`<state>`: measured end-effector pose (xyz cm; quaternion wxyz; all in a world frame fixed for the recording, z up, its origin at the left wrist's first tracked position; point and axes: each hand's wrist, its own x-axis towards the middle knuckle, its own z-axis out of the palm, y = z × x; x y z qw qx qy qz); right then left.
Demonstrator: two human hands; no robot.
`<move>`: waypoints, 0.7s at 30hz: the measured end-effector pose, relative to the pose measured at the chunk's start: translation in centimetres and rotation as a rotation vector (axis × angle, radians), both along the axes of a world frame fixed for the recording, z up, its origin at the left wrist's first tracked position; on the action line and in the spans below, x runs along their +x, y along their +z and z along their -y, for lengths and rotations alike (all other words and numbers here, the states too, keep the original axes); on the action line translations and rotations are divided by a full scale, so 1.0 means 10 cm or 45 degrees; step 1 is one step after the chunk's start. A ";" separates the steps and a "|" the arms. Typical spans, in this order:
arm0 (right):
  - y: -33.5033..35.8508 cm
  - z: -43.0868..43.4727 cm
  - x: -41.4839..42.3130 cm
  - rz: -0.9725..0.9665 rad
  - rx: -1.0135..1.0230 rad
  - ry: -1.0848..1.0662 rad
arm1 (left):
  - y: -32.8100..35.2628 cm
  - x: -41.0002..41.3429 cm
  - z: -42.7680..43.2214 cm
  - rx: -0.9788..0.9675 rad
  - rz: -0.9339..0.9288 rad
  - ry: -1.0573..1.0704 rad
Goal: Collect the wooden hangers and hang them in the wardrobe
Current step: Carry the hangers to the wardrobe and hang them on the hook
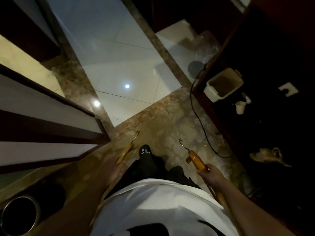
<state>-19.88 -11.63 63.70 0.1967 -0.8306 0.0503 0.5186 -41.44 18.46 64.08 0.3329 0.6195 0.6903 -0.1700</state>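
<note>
Where the right grip curls its fingers round one arm of a wooden hanger, that hanger sits in the air over the floor, its metal hook pointing forward and its other end running back under the wrist beside the white shirt. A second wooden hanger lies across from it on the person's left, hook forward, with its near end meeting the left grip. That grip is blurred and dim, so I cannot tell whether it is closed on the hanger or open beside it.

Between the two hangers a black shoe and dark trouser legs stand on the mottled brown stone floor. Ahead of the shoe the brown stone gives way to glossy white tiles that reflect two round lights. A black cable loops over the stone to the right of the held hanger.

Further right, a dark surface carries a white rectangular tub, a small pale cup just beside it and a crumpled cloth nearer the person. On the left stand dark-framed panels, and a round metal bin shows in the lower left corner.
</note>
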 end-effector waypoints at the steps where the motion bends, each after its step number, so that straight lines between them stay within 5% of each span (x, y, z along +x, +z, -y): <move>1: 0.00 -0.19 0.07 0.005 0.005 0.028 | -0.10 -0.11 -0.03 -0.051 0.082 0.095; 2: 0.01 -0.39 0.14 0.013 0.016 0.066 | 0.08 -0.13 -0.03 -0.472 0.158 -0.061; 8: 0.11 -1.47 0.52 0.075 0.162 0.324 | 0.21 0.11 -0.48 -0.374 0.484 -0.147; 21: 0.16 -3.12 2.05 0.118 0.324 0.626 | -0.03 0.82 -1.34 -0.258 0.248 0.071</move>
